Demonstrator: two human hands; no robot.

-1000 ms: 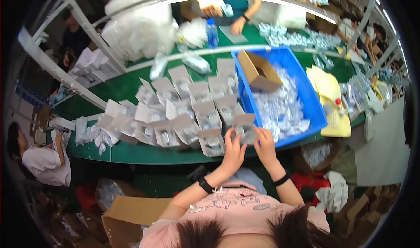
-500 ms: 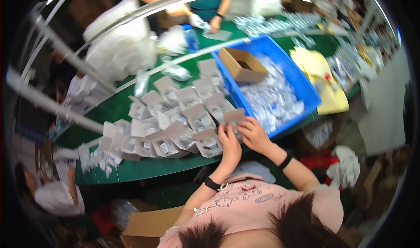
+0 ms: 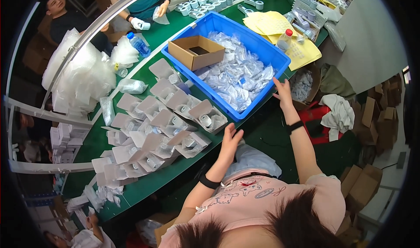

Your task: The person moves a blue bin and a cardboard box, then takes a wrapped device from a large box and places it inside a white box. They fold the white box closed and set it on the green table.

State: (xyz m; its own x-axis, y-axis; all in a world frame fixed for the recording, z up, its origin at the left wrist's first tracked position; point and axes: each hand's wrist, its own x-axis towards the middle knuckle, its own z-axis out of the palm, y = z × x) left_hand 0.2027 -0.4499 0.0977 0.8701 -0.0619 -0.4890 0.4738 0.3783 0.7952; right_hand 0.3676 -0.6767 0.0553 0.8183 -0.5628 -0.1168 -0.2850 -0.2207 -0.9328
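My left hand (image 3: 229,144) hovers off the table's near edge, holding nothing, its fingers apart. Just beyond it stands the closest open carton (image 3: 199,109) of a cluster of small grey-white ones, flaps up. A white round-ended part in clear wrap (image 3: 205,120) shows inside it. My right hand (image 3: 284,93) is raised at the right side of a blue tub (image 3: 227,109), fingers spread and empty. Whether a fingertip touches the tub's rim is hard to tell. Many clear plastic packets (image 3: 245,75) fill the tub, and a brown cardboard box (image 3: 205,61) sits in its left part.
Yellow sheets (image 3: 304,55) and a red-capped bottle (image 3: 284,40) lie beyond the tub. A blue bottle (image 3: 139,46) and white wrap bundles (image 3: 78,79) are at the far left, behind a curved metal rail (image 3: 87,36). Across the table, a co-worker's gloved hand (image 3: 140,24) holds a pale part.
Both hands have let go of a small carton beside the tub. They have moved apart, the right one going rightward along the tub. The view has turned.
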